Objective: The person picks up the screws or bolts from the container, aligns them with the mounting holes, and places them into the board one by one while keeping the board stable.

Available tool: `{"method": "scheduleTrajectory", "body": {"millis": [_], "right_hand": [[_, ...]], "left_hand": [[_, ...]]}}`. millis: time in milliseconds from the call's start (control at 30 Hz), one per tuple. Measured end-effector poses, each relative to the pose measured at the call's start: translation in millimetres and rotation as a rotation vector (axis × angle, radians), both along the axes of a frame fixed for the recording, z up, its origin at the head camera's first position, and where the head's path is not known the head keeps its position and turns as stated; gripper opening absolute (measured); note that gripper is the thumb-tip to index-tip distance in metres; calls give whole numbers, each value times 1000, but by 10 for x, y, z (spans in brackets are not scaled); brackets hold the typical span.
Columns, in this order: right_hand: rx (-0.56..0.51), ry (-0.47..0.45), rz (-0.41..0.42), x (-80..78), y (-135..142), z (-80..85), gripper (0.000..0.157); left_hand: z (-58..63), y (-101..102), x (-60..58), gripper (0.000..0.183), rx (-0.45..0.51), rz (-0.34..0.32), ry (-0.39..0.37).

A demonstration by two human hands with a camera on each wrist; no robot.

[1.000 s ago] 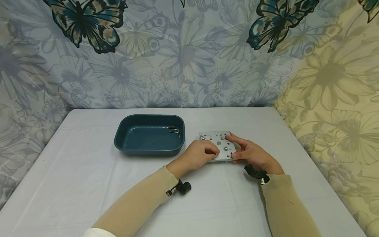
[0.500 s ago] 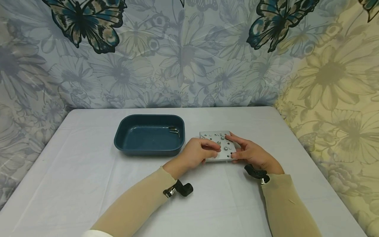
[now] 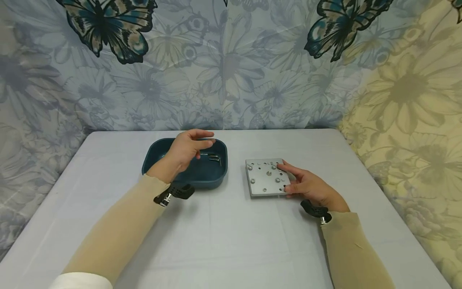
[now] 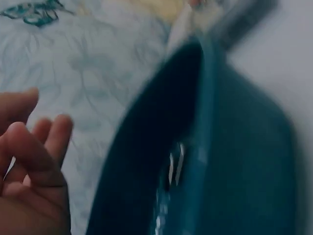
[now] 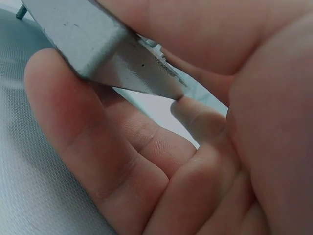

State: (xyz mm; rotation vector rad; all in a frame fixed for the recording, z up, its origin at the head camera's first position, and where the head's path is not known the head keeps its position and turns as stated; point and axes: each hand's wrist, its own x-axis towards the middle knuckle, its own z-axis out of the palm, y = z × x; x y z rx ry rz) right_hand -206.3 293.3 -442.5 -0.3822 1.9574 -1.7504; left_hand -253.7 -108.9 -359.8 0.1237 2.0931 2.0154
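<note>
Since a second ago the left hand (image 3: 187, 148) has left the metal plate (image 3: 265, 177) and hovers over the blue tray (image 3: 159, 160) at nine o'clock of it — fingers loose, holding nothing. Right hand (image 3: 310, 188) grips the plate's three-o'clock edge.

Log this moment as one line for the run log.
left hand: over tray, holds nothing seen | right hand: grip on plate edge | tray: small metal parts inside
</note>
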Motion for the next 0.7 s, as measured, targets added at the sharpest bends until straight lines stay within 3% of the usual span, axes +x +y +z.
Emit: {"method": "scheduleTrajectory", "body": {"millis": [100,167,333,567,700], "right_hand": [[0,-5,-6,2,3,5,83],[-7,-4,-1,0,0,3,82],[-28,16,20,-7,7,-17,80],[-31,1,11,-5,3,-27,81],[-18,-4,-1,5,3,-8,82]], "left_hand": [[-104,-119,-68,31,-207,-81,-11],[-184,-142,-101,32,-296,-145,-5],[-350,-87,-152,35,-377,-244,18],[-462,-31,-173,32,-490,-222,176],[-498,-17,-199,30,-542,-229,197]]}}
